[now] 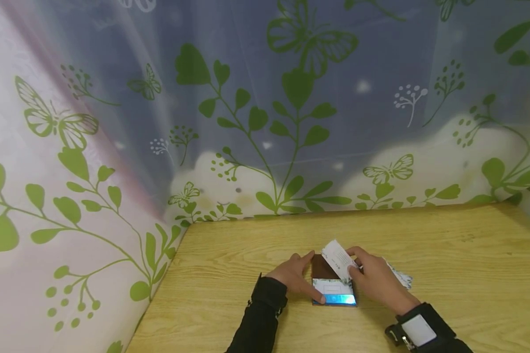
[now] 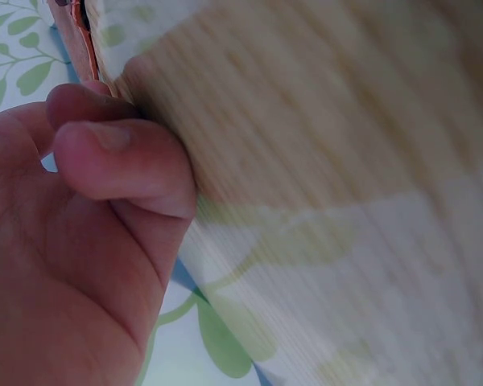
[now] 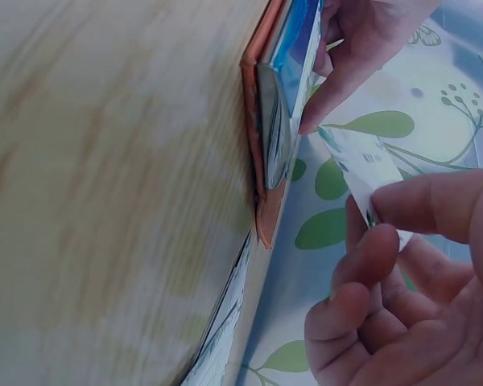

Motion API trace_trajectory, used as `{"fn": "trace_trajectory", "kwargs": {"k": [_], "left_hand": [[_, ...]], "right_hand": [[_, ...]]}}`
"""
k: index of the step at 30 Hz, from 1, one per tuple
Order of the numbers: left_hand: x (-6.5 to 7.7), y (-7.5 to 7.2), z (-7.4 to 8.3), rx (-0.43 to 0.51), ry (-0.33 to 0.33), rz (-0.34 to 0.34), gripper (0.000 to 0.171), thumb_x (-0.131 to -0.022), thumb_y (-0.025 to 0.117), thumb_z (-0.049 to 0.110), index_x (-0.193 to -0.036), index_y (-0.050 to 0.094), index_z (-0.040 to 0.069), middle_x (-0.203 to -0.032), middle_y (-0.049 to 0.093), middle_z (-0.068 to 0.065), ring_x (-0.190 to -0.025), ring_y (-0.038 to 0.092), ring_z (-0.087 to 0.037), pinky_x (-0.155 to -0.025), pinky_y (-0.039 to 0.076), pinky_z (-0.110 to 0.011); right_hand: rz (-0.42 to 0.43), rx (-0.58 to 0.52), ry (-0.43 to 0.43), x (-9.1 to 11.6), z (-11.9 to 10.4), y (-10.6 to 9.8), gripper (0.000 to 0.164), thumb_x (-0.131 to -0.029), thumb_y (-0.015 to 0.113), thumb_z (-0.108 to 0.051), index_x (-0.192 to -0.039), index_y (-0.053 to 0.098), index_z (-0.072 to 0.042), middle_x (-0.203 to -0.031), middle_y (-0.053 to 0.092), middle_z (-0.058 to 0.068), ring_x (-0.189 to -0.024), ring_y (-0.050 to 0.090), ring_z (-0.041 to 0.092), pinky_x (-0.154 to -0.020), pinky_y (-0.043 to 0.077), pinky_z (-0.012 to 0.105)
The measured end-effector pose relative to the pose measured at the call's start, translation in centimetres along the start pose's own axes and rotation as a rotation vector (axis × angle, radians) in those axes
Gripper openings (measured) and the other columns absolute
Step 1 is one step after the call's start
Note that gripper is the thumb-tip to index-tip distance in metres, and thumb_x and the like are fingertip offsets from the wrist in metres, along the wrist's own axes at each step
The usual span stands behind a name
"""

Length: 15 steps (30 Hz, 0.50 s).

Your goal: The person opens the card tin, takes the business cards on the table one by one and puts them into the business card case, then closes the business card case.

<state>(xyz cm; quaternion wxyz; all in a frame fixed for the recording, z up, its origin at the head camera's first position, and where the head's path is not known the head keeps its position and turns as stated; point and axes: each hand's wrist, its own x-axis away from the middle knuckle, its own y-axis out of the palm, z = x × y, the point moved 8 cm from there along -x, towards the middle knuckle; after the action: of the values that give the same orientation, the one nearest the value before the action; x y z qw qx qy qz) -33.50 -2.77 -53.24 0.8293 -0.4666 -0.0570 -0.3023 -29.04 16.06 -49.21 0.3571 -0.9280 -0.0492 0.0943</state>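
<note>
Small rows of dark print are borne by a white rectangular card with a leafy border (image 1: 337, 260), but they are too small to be read. On the flat rectangular brown case (image 1: 324, 267), a thin rectangular outline is printed on a white leaf-patterned panel; any lettering on the shiny blue strip below it is too blurred to be made out.

The case is laid on the pale wood-grained tabletop (image 1: 212, 274), between the two hands. At its left side the left hand (image 1: 293, 275) is spread, its thumb pressed on the lower left of the blue strip and its forefinger reached to the upper left corner. Above the right part of the case, the card is pinched between thumb and fingers of the right hand (image 1: 377, 280) and held tilted, its lower corner overlapping the panel in the head view. Layers are shown at the case's edge in the right wrist view, with an orange-brown cover outermost.

To the right of the case, partly hidden by the right hand, leaf-printed papers (image 1: 399, 278) are spread. Behind it, a curtain (image 1: 357, 122) is patterned with green leaves and butterflies.
</note>
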Motion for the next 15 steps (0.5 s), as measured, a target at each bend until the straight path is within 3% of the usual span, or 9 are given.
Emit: {"fn": "trace_trajectory", "kwargs": {"k": [15], "left_hand": [[-0.1,0.1,-0.2,0.002,-0.005,0.002,0.119,-0.071,0.095,0.05,-0.166,0.026,0.031,-0.158,0.038,-0.013,-0.139,0.047,-0.034,-0.105,0.049,-0.046]], "right_hand": [[-0.115,0.048,0.042,0.2,0.5,1.1,0.026,-0.095,0.067,-0.003,-0.122,0.067,-0.001,-0.08,0.061,0.0,-0.055,0.048,0.013,-0.048,0.037,0.026]]}}
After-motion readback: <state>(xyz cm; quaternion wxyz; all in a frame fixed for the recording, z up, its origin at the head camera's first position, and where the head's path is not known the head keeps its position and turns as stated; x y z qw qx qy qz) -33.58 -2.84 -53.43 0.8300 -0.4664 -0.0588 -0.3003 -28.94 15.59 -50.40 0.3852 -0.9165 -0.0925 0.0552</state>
